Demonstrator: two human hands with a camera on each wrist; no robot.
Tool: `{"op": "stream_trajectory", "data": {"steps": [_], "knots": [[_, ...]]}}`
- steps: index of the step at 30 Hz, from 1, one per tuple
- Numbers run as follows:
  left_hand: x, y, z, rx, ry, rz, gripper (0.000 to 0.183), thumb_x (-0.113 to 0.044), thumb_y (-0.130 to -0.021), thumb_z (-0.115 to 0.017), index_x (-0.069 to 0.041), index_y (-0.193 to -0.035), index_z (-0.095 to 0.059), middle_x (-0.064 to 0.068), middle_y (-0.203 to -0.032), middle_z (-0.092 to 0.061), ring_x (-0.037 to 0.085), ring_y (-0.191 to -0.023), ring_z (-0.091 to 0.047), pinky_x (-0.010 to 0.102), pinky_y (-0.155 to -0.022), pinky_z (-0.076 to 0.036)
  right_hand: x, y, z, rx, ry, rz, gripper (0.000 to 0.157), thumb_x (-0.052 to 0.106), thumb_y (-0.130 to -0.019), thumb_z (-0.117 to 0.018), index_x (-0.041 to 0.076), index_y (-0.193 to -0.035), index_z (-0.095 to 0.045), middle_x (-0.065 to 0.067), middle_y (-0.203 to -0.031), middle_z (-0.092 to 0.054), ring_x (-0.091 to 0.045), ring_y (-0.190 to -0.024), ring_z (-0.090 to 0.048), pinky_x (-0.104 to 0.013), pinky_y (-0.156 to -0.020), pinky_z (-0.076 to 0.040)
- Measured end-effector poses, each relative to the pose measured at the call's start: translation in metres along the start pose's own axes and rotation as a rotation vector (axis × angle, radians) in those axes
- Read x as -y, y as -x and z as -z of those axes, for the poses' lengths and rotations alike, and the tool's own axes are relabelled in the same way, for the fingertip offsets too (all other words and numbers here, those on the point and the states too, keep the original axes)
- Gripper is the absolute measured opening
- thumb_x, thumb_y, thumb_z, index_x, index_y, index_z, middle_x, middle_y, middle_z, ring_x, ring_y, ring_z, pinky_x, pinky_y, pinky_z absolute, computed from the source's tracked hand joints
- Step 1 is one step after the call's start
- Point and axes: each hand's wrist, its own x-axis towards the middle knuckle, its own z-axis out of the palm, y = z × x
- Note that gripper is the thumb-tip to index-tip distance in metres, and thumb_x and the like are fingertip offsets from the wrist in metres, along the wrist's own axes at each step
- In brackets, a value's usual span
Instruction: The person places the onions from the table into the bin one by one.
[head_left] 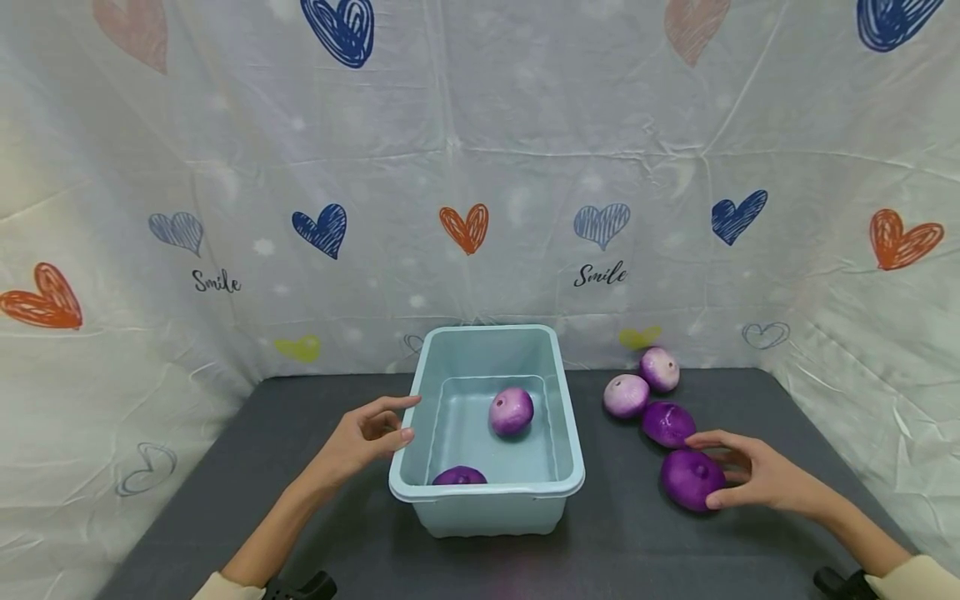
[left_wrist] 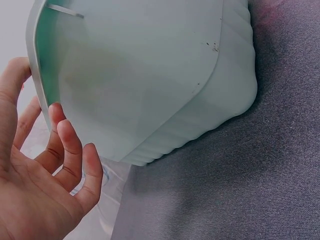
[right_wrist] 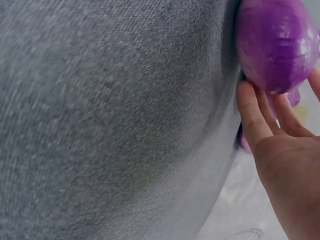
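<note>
At the right, my right hand (head_left: 757, 475) holds a deep purple onion (head_left: 692, 479) on the table, thumb on its near side and fingers reaching round the far side. In the right wrist view, the fingertips (right_wrist: 246, 92) meet the side of that glossy purple onion (right_wrist: 277, 42). My left hand (head_left: 367, 437) is at the left rim of a pale blue plastic tub (head_left: 491, 490), with loosely bent fingers and nothing in them. Inside the tub lie a pink-purple onion (head_left: 512, 411) and a darker purple onion (head_left: 460, 475), partly hidden by the front wall.
Behind the held onion lie another dark purple onion (head_left: 667, 423) and two paler ones, a near one (head_left: 626, 396) and a far one (head_left: 660, 369). A dark grey cloth covers the table (head_left: 615, 533). A white curtain (head_left: 510, 275) printed with hearts hangs behind it.
</note>
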Motion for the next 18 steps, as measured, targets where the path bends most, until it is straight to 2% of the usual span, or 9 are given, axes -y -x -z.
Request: {"op": "stream_trajectory", "data": {"steps": [8,14,18], "knots": [[0.0002,0.0004,0.0000,-0.006,-0.001,0.002,0.048,-0.015,-0.100,-0.067,-0.008,-0.146,-0.055,0.018,-0.097,-0.061,0.025,-0.084,-0.063,0.045,-0.078,-0.053,-0.0010,-0.0044,-0.0033,0.027,0.055,0.036,0.056,-0.006,-0.088,-0.076,-0.014,-0.137,-0.049,-0.030,-0.133,-0.052,-0.020,-0.109,-0.065,-0.036,-0.083,-0.056],[0.0001,0.0001,-0.0001,-0.007,0.000,-0.005,0.046,-0.016,-0.101,-0.067,-0.010,-0.146,-0.057,0.018,-0.097,-0.061,0.025,-0.084,-0.062,0.045,-0.079,-0.053,-0.0003,-0.0048,-0.0045,0.024,0.073,0.015,0.055,-0.003,-0.089,-0.076,-0.013,-0.137,-0.050,-0.034,-0.132,-0.051,-0.017,-0.111,-0.064,-0.034,-0.084,-0.055],[-0.0001,-0.0003,-0.0001,-0.005,-0.003,-0.015,0.046,-0.015,-0.101,-0.067,-0.009,-0.145,-0.056,0.018,-0.097,-0.062,0.025,-0.083,-0.062,0.043,-0.078,-0.053,0.0015,-0.0038,-0.0041,0.019,0.069,0.003,0.055,-0.003,-0.089,-0.076,-0.013,-0.137,-0.050,-0.032,-0.132,-0.052,-0.017,-0.111,-0.064,-0.034,-0.085,-0.055]]}}
